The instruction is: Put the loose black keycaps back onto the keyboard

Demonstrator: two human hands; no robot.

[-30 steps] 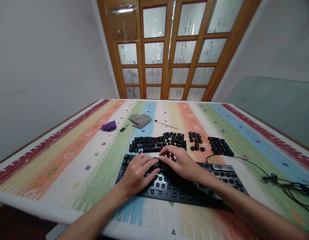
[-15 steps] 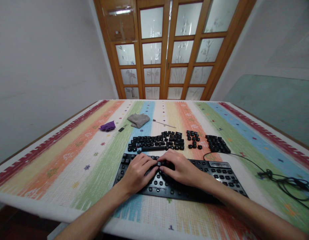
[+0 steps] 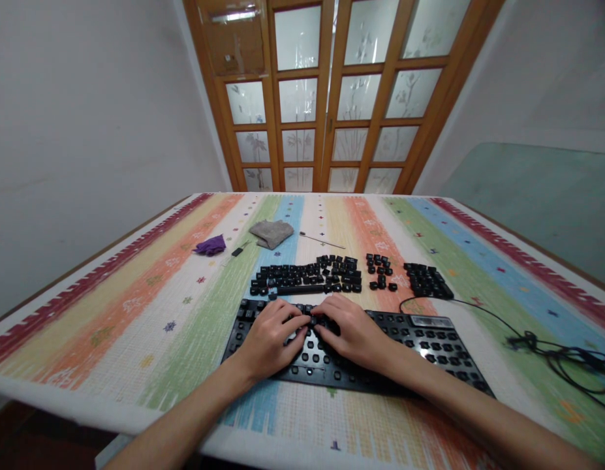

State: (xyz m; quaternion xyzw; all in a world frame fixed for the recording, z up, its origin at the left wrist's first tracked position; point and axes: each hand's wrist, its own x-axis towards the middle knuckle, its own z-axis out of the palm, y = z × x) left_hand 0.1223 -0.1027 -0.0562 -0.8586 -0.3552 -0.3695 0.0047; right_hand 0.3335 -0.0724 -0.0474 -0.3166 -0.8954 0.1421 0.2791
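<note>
A black keyboard [image 3: 341, 375] lies in front of me, most of its keycaps off and its switch stems bare; a few caps sit along its top left row. My left hand [image 3: 273, 336] and my right hand [image 3: 348, 329] meet over its upper middle, thumbs and index fingers curled in around a small black keycap [image 3: 312, 320]. The fingertips partly cover that cap, so whether it is seated on its stem is hard to see. Beyond the keyboard, loose keycaps [image 3: 302, 274] lie in rows around a long space bar [image 3: 300, 290].
More keycaps form a small cluster [image 3: 378, 264] and a block [image 3: 427, 281] at the right. Farther back lie a purple cloth [image 3: 211, 245], a small black tool [image 3: 238, 251], a grey cloth [image 3: 271, 234] and a thin brush [image 3: 323, 241]. A coiled cable [image 3: 571, 359] rests at right on the striped tablecloth [image 3: 185, 339].
My left index finger has stretched forward onto the keycap, while the left thumb has drawn slightly back from it. The right hand has barely shifted, and the loose keycaps lie as before.
</note>
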